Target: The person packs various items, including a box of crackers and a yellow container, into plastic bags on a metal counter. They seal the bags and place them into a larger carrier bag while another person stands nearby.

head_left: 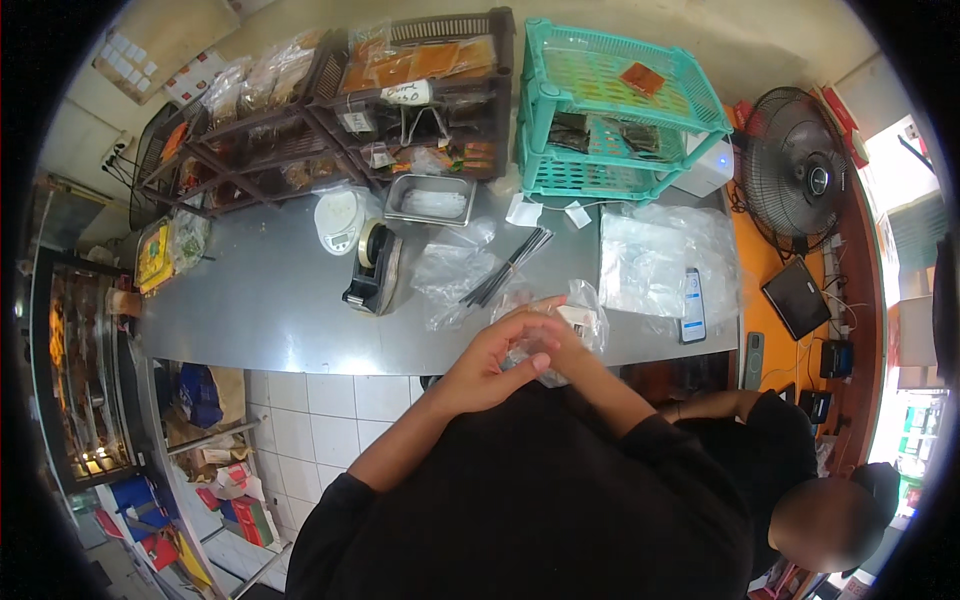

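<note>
Hands are meeting over the near edge of the steel table (270,300) in the head view, both working on a small clear plastic bag (585,315) held just above the tabletop, close to the person's chest. The left hand (495,355) is curling its fingers around the bag's lower part, thumb and forefinger pinching the film. The right hand (560,340) is lying mostly beneath and behind the left, closed on the same bag, though its fingers are largely hidden, so how it is gripping is only a fair guess.

As a judgement, the bag is handling light, thin and limp: it is crumpling where pinched, it is probably slippery, and it would tear rather than break. Something small and pale is sitting inside it near the top. The best hold looks to be the gathered film at the neck, pinched between fingertips rather than squeezed around the contents.

The bag's long axis is running from lower left to upper right, away from the body, with its free crumpled end pointing toward the stack of clear bags (650,260) and the phone (692,305). Black sticks (505,268) and a tape dispenser (372,270) are lying farther off on the table.
</note>
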Tool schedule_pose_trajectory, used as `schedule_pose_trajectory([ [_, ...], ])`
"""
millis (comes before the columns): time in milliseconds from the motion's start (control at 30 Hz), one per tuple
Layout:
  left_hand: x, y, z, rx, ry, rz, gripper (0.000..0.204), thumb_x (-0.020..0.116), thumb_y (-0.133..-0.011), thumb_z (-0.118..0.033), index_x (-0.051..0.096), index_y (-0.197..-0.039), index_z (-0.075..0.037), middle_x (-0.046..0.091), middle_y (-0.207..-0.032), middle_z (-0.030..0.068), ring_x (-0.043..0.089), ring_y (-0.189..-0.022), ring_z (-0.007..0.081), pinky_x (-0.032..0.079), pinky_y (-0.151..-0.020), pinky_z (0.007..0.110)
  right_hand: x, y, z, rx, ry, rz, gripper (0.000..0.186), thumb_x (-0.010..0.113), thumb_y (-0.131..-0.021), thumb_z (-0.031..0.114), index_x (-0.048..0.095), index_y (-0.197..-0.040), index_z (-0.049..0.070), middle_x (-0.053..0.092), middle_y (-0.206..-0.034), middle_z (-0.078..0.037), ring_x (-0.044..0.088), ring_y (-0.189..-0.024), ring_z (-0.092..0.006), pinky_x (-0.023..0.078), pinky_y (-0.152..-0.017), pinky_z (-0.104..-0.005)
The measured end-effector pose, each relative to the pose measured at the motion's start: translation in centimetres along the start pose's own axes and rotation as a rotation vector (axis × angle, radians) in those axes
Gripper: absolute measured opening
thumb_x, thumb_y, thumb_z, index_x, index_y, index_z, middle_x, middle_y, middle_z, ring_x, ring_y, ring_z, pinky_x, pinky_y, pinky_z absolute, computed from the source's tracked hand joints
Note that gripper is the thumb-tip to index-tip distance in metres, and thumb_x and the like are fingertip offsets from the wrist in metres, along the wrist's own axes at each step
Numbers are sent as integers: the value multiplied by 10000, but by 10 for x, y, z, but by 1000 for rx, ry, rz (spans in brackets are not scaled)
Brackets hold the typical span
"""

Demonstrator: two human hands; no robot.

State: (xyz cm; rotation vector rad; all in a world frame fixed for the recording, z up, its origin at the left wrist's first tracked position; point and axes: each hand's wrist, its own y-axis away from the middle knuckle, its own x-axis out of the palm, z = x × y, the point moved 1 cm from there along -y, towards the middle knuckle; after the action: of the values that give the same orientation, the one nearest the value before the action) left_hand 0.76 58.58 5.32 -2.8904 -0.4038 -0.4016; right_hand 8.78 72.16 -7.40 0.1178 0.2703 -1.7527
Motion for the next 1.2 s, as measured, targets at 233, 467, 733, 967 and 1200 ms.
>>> schedule_pose_trajectory([
  [233,-21,-2,-12,-111,-222,-92,391,582,-867,-65,487,-1246,-80,427,-1373,93,541,-925,100,497,-725,252,-87,28,92,296,934,506,478,573,-824,485,637,-997,44,622,-1000,-188,588,-944,-364,438,-875,-434],
  [467,-31,-10,-20,24,-451,-170,211,628,-839,-60,568,-1041,-54,562,-960,39,535,-725,85,455,-619,229,-148,37,179,-167,1399,43,224,731,-647,208,625,-761,46,623,-950,-109,543,-968,-303,397,-894,-395],
  [733,-35,-26,-55,14,-891,-133,160,568,-840,-28,550,-1000,-27,558,-878,115,567,-698,257,469,-624,334,-166,61,202,132,1017,67,177,705,-670,90,568,-757,19,605,-888,-110,568,-865,-309,440,-756,-412],
  [967,-6,-30,-85,-95,-1109,-159,282,645,-818,-78,587,-1094,-66,613,-919,121,618,-857,212,513,-701,333,-161,68,203,77,996,9,176,683,-719,144,601,-855,69,606,-935,-91,556,-938,-296,438,-831,-390],
  [1200,7,-18,-90,217,-207,197,421,590,-871,-313,564,-1142,8,615,-1113,154,579,-1018,333,450,-842,406,-74,58,241,-448,289,252,319,729,-752,188,602,-1001,36,614,-1034,-103,611,-860,-237,489,-734,-329],
])
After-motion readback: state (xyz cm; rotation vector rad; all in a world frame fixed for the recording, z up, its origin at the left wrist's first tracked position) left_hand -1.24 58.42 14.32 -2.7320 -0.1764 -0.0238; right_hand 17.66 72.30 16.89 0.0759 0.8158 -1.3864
